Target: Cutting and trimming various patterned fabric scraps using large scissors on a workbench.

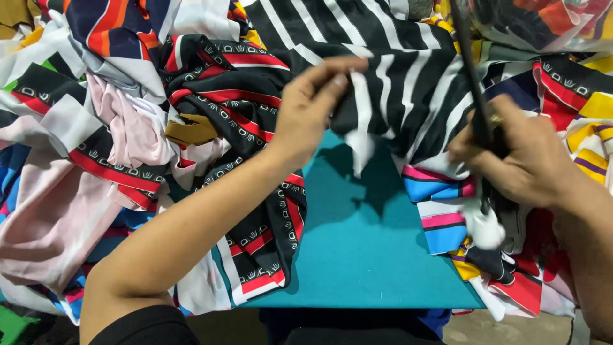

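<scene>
My left hand [313, 102] pinches the edge of a black and white striped cloth [396, 76] and lifts it above a teal board [364, 243]. A small white corner of that cloth hangs down from my fingers. My right hand [511, 153] grips a thin dark tool [469, 70] that rises steeply to the top of the view, pressed against the same striped cloth. Something white [483, 227] sticks out below my right fist. A ring shows on one right finger.
Heaps of printed cloth surround the board: black and red patterned fabric [236, 83] at left centre, pale pink cloth [57, 211] at far left, pink and blue striped pieces [440, 198] at right. A clear plastic bag [543, 22] lies top right.
</scene>
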